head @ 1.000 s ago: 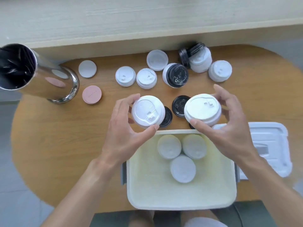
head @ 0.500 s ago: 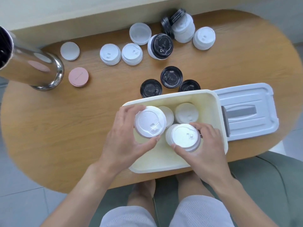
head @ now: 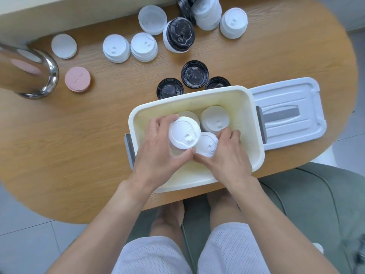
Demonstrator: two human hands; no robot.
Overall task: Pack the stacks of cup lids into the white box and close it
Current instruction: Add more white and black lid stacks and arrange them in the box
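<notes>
The white box (head: 256, 139) stands open at the table's near edge. My left hand (head: 158, 153) grips a white lid stack (head: 183, 133) inside the box at its left. Right beside it, my right hand (head: 229, 157) holds another white lid stack (head: 206, 144) lower in the box. Two more white stacks sit at the back of the box, one (head: 214, 118) plain to see, the other (head: 189, 115) mostly hidden behind the left stack. The box's grey-white cover (head: 286, 113) lies flat to the right of the box.
On the wooden table (head: 79, 145) behind the box lie three black lids (head: 194, 74), white lid stacks (head: 116, 48), a black-topped stack (head: 178, 34) and further stacks at the back (head: 233, 22). A steel cylinder (head: 25, 72) and pink coasters (head: 77, 79) are at the left.
Both hands have carried their lid stacks from above the table down into the box. The right stack has sunk lower; the left one has moved to the box's left side.
</notes>
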